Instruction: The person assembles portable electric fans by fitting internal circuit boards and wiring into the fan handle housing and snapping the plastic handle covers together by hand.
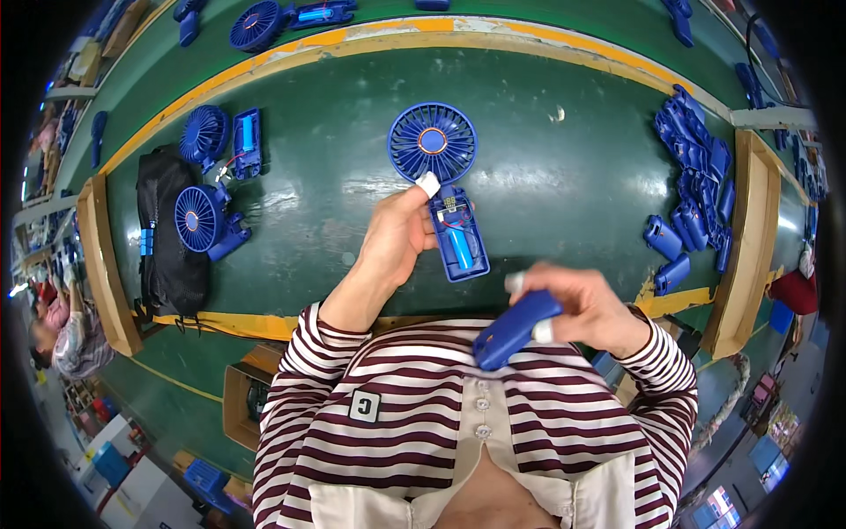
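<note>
item: blue handheld fan (432,141), one, upper middle of the green counter (308,132); round slatted head away from the person, handle toward them, its casing uncovered, with a light-blue battery (460,249), a small circuit board and thin wires visible inside.

left hand (394,236): grasping the fan at the neck, thumb on top, fingers partly hidden beneath; white cover on the thumb tip.

right hand (577,304): gripping a blue casing piece (518,328) between thumb and fingers, slightly blurred, in front of the person's striped shirt (397,441); well apart from the fan; white covers on two fingertips.

counter, left side: black bag (172,269), lying flat; two further fans, the upper (204,132) near a casing half with a battery (248,141), the lower (199,218) partly overlapping the bag.

counter, right side: heap of blue casing pieces (696,167), overlapping, several loose at its near end, beside a wooden board (747,247).

counter, left end: second wooden board (110,264).
</note>
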Demonstrator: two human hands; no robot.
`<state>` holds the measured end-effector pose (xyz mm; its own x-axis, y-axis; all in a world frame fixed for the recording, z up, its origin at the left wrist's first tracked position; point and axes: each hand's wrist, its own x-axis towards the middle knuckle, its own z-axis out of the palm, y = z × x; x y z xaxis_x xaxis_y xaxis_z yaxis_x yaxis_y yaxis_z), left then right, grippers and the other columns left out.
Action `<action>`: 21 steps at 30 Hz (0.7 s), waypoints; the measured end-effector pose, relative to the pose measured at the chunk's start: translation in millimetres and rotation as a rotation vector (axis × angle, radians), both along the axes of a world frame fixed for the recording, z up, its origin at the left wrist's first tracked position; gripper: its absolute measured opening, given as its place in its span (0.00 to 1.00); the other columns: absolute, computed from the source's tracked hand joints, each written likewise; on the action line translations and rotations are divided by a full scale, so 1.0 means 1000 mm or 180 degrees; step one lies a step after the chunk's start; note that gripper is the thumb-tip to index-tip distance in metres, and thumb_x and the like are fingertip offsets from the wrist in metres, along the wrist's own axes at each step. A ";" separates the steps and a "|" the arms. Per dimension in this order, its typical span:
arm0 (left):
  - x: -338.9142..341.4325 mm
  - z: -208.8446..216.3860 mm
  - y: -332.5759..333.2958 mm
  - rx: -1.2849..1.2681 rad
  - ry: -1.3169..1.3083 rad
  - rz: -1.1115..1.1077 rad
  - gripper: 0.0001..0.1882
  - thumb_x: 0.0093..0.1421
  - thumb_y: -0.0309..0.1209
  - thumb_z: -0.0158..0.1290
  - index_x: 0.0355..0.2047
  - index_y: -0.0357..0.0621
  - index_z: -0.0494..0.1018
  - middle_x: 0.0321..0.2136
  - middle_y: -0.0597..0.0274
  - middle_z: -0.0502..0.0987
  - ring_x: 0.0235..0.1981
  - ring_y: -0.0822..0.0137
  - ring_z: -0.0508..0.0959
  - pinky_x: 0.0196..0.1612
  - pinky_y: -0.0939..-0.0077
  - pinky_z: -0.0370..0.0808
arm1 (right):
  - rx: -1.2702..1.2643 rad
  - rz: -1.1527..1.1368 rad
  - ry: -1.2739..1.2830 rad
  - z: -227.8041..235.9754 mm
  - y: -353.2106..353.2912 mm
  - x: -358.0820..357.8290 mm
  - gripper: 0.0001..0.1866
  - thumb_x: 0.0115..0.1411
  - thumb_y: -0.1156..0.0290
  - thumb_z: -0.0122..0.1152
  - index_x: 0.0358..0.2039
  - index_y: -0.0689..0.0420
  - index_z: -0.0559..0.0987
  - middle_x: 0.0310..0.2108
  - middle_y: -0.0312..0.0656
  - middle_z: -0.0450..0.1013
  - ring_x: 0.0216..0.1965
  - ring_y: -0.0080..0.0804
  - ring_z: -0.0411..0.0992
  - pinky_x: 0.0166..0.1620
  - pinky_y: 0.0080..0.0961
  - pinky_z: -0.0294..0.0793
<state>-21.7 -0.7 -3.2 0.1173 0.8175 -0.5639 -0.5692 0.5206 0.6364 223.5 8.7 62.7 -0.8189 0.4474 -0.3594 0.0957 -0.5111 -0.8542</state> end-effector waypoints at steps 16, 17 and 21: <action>0.016 -0.001 -0.007 -0.0007 -0.0286 0.0089 0.25 0.61 0.48 0.38 0.46 0.37 0.63 0.40 0.51 0.73 0.41 0.63 0.75 0.42 0.67 0.73 | 0.2312 0.0360 -0.1386 0.029 0.015 -0.031 0.31 0.39 0.68 0.65 0.46 0.65 0.69 0.28 0.46 0.68 0.26 0.36 0.68 0.31 0.28 0.69; 0.017 -0.001 -0.007 -0.0025 -0.0312 0.0069 0.25 0.61 0.48 0.38 0.46 0.37 0.63 0.41 0.51 0.73 0.40 0.63 0.75 0.42 0.67 0.73 | 0.2992 -0.0086 -0.1743 0.023 0.010 -0.038 0.30 0.39 0.68 0.64 0.43 0.68 0.69 0.27 0.48 0.68 0.27 0.40 0.69 0.31 0.31 0.69; 0.019 0.007 -0.007 0.0040 -0.0294 0.0218 0.25 0.60 0.47 0.39 0.46 0.37 0.62 0.42 0.53 0.72 0.40 0.64 0.75 0.42 0.68 0.73 | 0.4152 -0.0532 -0.2272 0.005 0.010 -0.056 0.28 0.36 0.69 0.64 0.39 0.70 0.70 0.25 0.48 0.68 0.26 0.44 0.70 0.31 0.34 0.71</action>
